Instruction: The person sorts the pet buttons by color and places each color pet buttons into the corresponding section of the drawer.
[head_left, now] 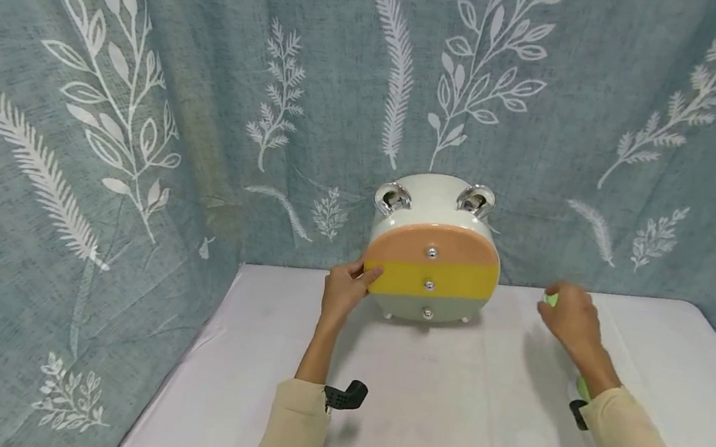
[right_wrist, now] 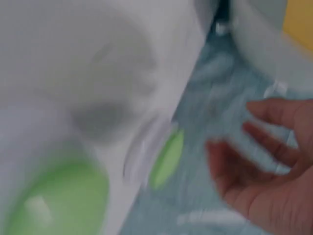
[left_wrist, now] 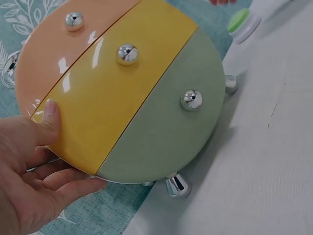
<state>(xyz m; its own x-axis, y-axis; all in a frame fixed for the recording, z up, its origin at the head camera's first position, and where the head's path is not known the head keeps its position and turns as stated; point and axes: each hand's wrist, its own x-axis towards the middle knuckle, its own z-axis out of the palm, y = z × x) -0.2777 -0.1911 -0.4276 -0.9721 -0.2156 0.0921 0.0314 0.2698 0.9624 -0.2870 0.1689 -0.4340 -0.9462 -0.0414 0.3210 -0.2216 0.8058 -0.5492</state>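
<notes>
Curtain [head_left: 217, 92], teal w/ white leaf prints, at L & behind desk [head_left: 404, 418]; left hand [head_left: 344, 288] grips L side of round 3-drawer cabinet [head_left: 431, 269], mid-desk at back, thumb on yellow drawer; small green-&-white item [right_wrist: 154, 152] near back edge; just beside it, right hand [head_left: 570, 315], fingers loosely bent, holding nothing; larger green-&-white item [head_left: 583, 388] by R wrist.

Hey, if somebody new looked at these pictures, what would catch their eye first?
Probably the rounded drawer box at the back of the white table, with orange, yellow and green bands and silver ears; the person's left grip holds its left edge. Next, toward the right, a green-and-white piece near the right grip and another green-and-white piece below it. Behind hangs a leaf-patterned teal cloth.
</notes>
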